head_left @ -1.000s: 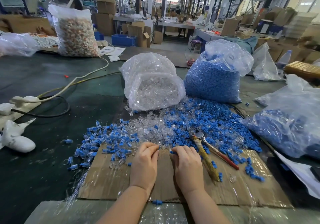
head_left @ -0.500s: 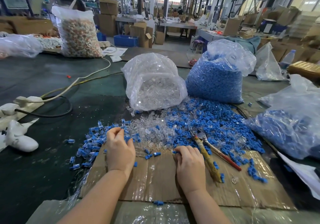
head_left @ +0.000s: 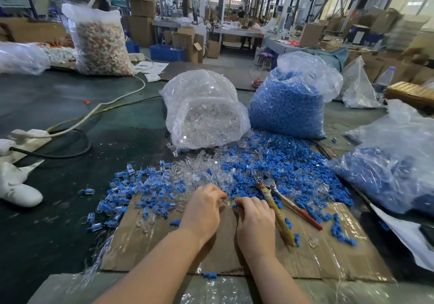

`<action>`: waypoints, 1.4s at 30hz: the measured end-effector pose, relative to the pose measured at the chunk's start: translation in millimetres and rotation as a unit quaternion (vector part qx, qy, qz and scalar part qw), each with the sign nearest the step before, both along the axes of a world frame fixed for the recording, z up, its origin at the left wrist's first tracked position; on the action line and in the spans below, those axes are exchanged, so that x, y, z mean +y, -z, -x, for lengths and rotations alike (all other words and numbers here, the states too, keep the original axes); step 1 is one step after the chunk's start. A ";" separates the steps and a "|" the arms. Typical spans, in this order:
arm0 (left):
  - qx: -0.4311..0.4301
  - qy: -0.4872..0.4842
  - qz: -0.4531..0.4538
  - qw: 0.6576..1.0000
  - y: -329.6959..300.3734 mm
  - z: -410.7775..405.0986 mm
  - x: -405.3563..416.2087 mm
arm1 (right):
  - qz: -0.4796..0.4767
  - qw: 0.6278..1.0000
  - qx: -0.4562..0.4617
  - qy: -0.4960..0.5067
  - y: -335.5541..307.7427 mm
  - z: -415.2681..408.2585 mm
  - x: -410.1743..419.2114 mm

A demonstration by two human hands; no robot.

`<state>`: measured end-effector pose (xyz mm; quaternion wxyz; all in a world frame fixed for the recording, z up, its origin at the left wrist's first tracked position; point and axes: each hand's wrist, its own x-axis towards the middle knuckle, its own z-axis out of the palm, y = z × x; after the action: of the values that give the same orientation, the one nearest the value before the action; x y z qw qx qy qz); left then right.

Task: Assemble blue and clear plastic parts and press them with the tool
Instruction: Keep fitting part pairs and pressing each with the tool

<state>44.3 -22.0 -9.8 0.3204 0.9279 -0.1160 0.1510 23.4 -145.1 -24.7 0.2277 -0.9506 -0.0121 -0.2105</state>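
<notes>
My left hand (head_left: 204,209) and my right hand (head_left: 256,219) meet fingertip to fingertip over the taped cardboard sheet (head_left: 328,256). The left fingers pinch a small clear plastic part (head_left: 225,201). A small blue part (head_left: 234,206) sits pinched in the curled right fingers. Loose blue parts (head_left: 281,163) and clear parts (head_left: 199,172) lie heaped just beyond the hands. Assembled blue-and-clear pieces (head_left: 131,191) are spread to the left. The pliers-like tool (head_left: 279,207), with one wrapped handle and one red handle, lies beside my right hand.
A bag of clear parts (head_left: 204,111) and a bag of blue parts (head_left: 288,102) stand behind the heap. Another bag of blue pieces (head_left: 387,170) lies at the right. Cables (head_left: 70,134) and white objects (head_left: 16,186) sit at the left. A person sits far left behind a sack (head_left: 101,43).
My left hand has come back from the assembled pile on the left to the middle, now meeting my right hand. The right hand has stayed in place.
</notes>
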 end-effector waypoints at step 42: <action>0.057 -0.080 0.227 0.969 7.7 28.3 -3.5 | -0.059 0.997 -0.019 -0.048 -3.1 1.4 -1.4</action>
<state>16.0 -25.5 -17.5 0.5153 0.8444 0.0142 0.1456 22.0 -146.5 -21.6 0.2927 -0.9296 -0.0498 -0.2181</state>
